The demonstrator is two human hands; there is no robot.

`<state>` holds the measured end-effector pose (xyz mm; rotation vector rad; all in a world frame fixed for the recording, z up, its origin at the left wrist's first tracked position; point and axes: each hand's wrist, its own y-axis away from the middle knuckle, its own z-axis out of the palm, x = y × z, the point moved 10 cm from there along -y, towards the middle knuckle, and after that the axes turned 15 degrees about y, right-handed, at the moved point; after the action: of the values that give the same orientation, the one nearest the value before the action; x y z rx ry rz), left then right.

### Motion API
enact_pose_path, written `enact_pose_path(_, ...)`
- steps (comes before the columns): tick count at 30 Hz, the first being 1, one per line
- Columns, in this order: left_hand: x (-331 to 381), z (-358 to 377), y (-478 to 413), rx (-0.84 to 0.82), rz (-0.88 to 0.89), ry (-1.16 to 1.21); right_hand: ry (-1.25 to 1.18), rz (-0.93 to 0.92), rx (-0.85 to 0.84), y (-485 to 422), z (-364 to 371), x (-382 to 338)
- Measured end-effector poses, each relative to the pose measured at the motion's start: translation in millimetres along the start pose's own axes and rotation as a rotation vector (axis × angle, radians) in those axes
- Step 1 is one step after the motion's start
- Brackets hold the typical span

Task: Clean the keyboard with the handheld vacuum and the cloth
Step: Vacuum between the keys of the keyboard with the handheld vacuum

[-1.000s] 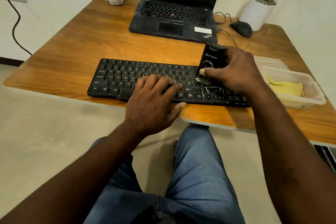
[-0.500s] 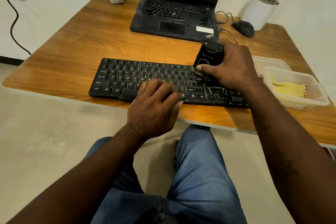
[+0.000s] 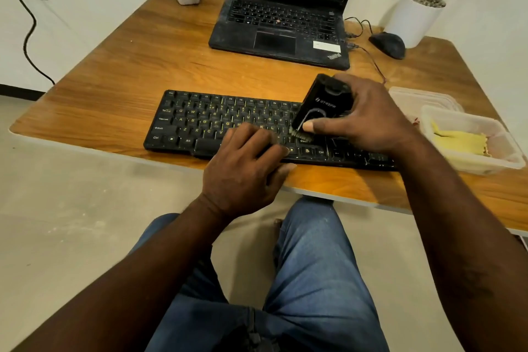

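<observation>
Black against the wooden table (image 3: 143, 66), the keyboard (image 3: 217, 120) lies near the front edge. Our right hand (image 3: 365, 120) grips the vacuum (image 3: 323, 103), tilted, its brush (image 3: 294, 131) down just right of the keyboard's centre. Our left hand (image 3: 243, 171) rests relaxed on its front rows, empty. The cloth (image 3: 460, 141) lies in a tub (image 3: 503, 163).

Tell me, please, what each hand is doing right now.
Left hand: open, fingers resting on the black plastic keyboard.
Right hand: grips the black handheld vacuum.
</observation>
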<state>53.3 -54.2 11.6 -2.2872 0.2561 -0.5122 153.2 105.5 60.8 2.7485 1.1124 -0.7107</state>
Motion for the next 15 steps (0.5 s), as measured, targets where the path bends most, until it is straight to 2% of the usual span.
enact_pose_path(1,-0.9,0.3,0.1,-0.001,-0.003,0.001,0.054,-0.011,0.014,0.2,3.1,-0.3)
enact_pose_path(5,-1.1,0.9,-0.1,0.001,-0.014,0.013,0.213,0.131,0.266,-0.7,-25.6,13.6)
enact_pose_path(6,-0.9,1.4,-0.2,-0.003,-0.015,0.014,0.160,0.118,0.244,-1.3,-24.6,12.4)
enact_pose_path(8,-1.6,1.5,-0.1,-0.012,-0.018,0.010,0.049,0.019,0.093,-1.5,-8.5,-2.2)
enact_pose_path(9,-2.0,1.6,-0.1,-0.013,-0.020,0.007,0.069,-0.020,0.053,-0.2,-2.0,-7.5)
enact_pose_path(10,-2.5,1.6,-0.3,-0.014,-0.022,0.005,0.122,-0.022,0.063,-0.3,-0.1,-7.4)
enact_pose_path(13,-2.3,2.3,-1.4,-0.018,-0.032,0.012,0.269,0.125,0.248,0.9,-23.3,8.6)
enact_pose_path(15,-2.7,2.5,-2.0,-0.029,-0.041,0.013,0.206,0.118,0.241,1.9,-25.6,12.0)
